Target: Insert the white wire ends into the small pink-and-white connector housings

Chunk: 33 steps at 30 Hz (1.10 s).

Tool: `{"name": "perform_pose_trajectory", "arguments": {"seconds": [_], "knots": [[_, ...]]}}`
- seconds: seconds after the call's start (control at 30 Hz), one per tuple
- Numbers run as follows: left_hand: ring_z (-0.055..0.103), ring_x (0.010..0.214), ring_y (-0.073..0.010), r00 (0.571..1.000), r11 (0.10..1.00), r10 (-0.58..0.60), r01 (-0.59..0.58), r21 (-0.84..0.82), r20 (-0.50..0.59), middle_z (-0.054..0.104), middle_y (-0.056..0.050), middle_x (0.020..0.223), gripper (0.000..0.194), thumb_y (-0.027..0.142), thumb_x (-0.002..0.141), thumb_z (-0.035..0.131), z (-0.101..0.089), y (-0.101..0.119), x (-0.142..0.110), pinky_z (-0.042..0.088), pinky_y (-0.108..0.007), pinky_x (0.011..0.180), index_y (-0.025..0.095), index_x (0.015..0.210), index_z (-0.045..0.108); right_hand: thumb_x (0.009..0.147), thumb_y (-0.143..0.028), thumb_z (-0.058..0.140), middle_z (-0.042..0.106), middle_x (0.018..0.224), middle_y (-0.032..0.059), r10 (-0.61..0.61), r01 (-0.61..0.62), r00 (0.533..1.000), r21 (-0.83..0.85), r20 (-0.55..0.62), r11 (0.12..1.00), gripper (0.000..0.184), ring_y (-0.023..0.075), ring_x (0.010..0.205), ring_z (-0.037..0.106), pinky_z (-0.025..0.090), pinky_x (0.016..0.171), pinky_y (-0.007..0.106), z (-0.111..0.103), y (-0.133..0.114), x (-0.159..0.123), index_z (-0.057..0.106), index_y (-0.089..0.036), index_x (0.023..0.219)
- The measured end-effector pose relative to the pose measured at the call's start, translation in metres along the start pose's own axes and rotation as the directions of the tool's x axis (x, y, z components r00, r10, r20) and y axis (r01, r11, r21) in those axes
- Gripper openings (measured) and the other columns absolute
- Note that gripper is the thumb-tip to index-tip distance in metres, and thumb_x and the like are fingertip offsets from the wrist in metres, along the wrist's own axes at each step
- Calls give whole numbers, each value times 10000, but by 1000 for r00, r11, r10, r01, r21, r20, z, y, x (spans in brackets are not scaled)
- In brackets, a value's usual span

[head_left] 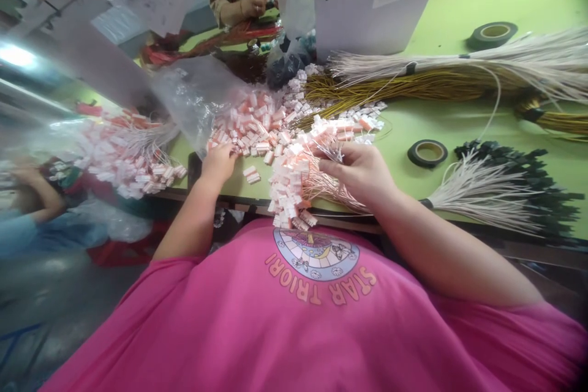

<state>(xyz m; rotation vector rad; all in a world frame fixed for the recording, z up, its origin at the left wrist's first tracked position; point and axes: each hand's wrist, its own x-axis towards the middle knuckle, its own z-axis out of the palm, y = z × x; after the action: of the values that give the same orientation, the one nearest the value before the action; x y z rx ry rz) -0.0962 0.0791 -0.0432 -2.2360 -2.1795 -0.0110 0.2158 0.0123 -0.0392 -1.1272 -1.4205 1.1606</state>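
Observation:
My left hand (218, 162) rests palm down at the near edge of a loose pile of small pink-and-white connectors (257, 122), fingers curled among them; what they pinch is hidden. My right hand (361, 173) is closed on a bundle of thin white wires (321, 187) whose ends carry the same connectors (289, 190), hanging over the table's front edge. A clear plastic bag (197, 95) lies behind the pile.
On the green table (459, 122) lie two tape rolls (427, 152) (491, 34), bundles of white wires (482, 61), yellow wires (413, 87), and white wires with black ends (505, 187). A grey box (372, 6) stands behind. Another person's hands (255, 3) work opposite. More connectors (124, 153) lie left.

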Motion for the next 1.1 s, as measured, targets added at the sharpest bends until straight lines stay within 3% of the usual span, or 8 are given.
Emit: {"name": "perform_pose_trajectory", "arguments": {"seconds": [0.27,0.43,0.53,0.67,0.77,0.87,0.93,1.1], "knots": [[558,977,-280,999,999,30,-31,-29,-23,634,-141,1059,355,316,856,503,18,3,-12,411,-363,873,114,1141,566,675,-209,644,644,670,-2,52,-52,999,-42,14,998,79,147,643,573,429,628,293,0,-1,0,690,-168,725],[583,909,-242,996,987,72,-77,-143,-45,645,-104,976,338,371,877,480,8,2,-25,440,-353,851,142,1079,626,676,-220,634,586,609,-16,68,-64,997,-97,41,993,62,132,602,530,384,568,271,-1,-3,0,658,-163,681],[589,893,-212,996,943,75,-89,-320,-58,632,-87,1025,295,380,866,505,-7,8,-33,458,-340,845,161,1004,647,678,-227,629,556,598,-20,52,-46,997,-107,54,993,69,124,591,506,366,558,267,-1,-5,0,628,-162,656],[582,824,-157,993,759,115,-103,-643,-23,613,-52,964,226,324,767,654,-28,35,-43,484,-278,747,168,925,612,698,-239,601,507,570,-28,40,-33,996,-89,78,995,98,106,560,458,350,547,263,1,-6,0,588,-164,637],[563,727,-113,977,516,212,-134,-846,-26,584,-5,834,295,259,696,725,-40,63,-51,478,-232,664,186,940,578,708,-245,582,481,565,-30,21,-13,995,-84,92,996,118,102,562,437,347,548,260,3,-7,-1,564,-164,624],[549,680,-92,939,276,336,-178,-944,-79,582,21,792,430,211,656,760,-48,88,-54,472,-210,630,222,1046,579,717,-234,573,482,581,-26,-7,16,995,-88,100,996,123,101,576,442,355,554,256,4,-8,-1,554,-161,620],[557,707,-90,919,202,381,-191,-961,-102,605,8,844,391,195,644,772,-49,99,-51,476,-201,641,212,1006,626,725,-230,565,475,580,-27,-17,26,995,-92,100,995,135,96,569,437,356,548,251,4,-10,-3,544,-159,613],[613,692,-104,885,94,452,80,-992,114,638,-13,809,331,227,671,770,-43,112,-43,523,-222,634,169,978,660,754,-252,549,425,550,-35,-61,72,995,-160,74,984,207,79,532,381,318,498,234,4,-13,-5,498,-164,574]]}}
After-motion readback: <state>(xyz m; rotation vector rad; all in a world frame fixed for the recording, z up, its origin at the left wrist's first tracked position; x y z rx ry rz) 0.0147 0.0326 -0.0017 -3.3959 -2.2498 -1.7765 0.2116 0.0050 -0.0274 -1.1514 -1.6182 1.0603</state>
